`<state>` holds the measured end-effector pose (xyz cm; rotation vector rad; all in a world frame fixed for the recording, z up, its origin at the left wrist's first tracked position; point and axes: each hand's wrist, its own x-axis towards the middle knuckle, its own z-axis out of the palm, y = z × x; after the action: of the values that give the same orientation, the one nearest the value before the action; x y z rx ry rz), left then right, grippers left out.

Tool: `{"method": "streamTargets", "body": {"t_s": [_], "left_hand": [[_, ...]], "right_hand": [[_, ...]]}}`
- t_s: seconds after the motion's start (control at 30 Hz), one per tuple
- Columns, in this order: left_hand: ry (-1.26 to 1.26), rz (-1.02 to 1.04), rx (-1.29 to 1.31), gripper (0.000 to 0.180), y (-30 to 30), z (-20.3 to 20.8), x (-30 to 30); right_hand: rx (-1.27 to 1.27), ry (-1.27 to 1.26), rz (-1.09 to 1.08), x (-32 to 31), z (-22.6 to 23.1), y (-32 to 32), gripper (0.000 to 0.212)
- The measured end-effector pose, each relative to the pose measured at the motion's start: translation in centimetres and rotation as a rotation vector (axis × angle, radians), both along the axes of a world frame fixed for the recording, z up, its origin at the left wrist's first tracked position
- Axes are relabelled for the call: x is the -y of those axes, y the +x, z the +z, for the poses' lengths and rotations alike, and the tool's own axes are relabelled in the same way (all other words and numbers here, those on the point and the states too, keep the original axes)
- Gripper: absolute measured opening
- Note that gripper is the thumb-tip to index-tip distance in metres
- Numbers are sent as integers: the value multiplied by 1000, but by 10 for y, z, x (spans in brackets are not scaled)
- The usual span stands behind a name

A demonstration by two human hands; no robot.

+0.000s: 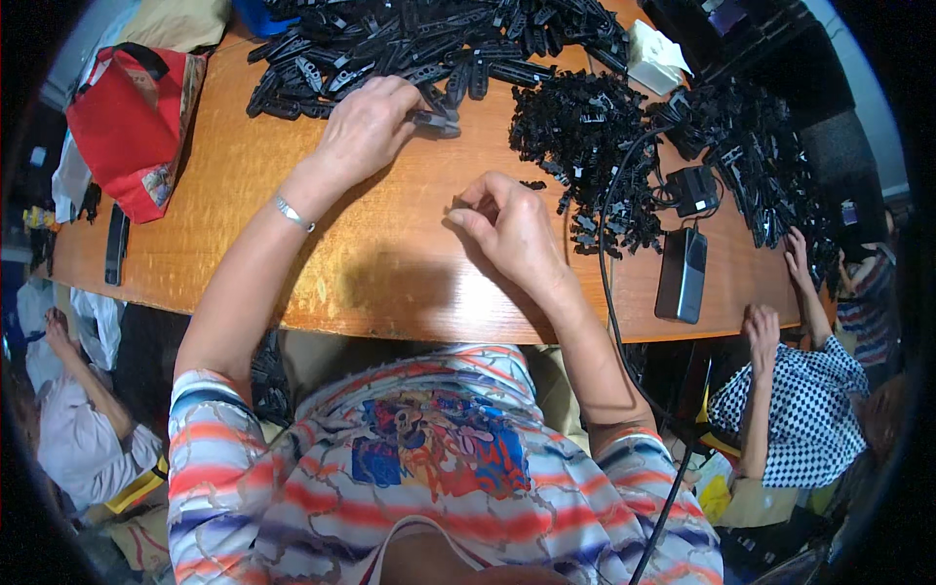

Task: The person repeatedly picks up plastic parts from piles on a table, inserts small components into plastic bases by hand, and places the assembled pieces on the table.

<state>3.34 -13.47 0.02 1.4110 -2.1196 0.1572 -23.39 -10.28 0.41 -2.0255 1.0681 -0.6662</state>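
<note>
My left hand [370,129] reaches to the near edge of a heap of long black plastic pieces [390,44]. Its fingers are closed on a dark, narrow plastic piece [437,124] that sticks out to the right. Closer to me, over the bare wood, my right hand [509,226] has thumb and fingertips pinched together. Whatever lies between those fingertips, if anything, is too small to make out. Right of this hand spreads a heap of small black plastic parts [585,136]; one loose small part [532,185] lies just beyond its knuckles.
On the wooden table [224,224] a red bag [132,127] and a dark phone [116,244] are at left. A power bank [682,276], a black adapter [692,190], a cable [606,263] and a white tissue pack [655,57] are at right. Other people sit at both sides.
</note>
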Motion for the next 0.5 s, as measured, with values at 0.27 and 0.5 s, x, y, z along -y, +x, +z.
{"method": "streamTargets", "body": {"t_s": [0.27, 0.5], "left_hand": [[263, -68, -513, 26, -12, 24, -55], [494, -159, -1046, 27, -15, 24, -83]], "right_hand": [[222, -142, -89, -6, 15, 23, 28], [449, -179, -72, -16, 18, 40, 23]]}}
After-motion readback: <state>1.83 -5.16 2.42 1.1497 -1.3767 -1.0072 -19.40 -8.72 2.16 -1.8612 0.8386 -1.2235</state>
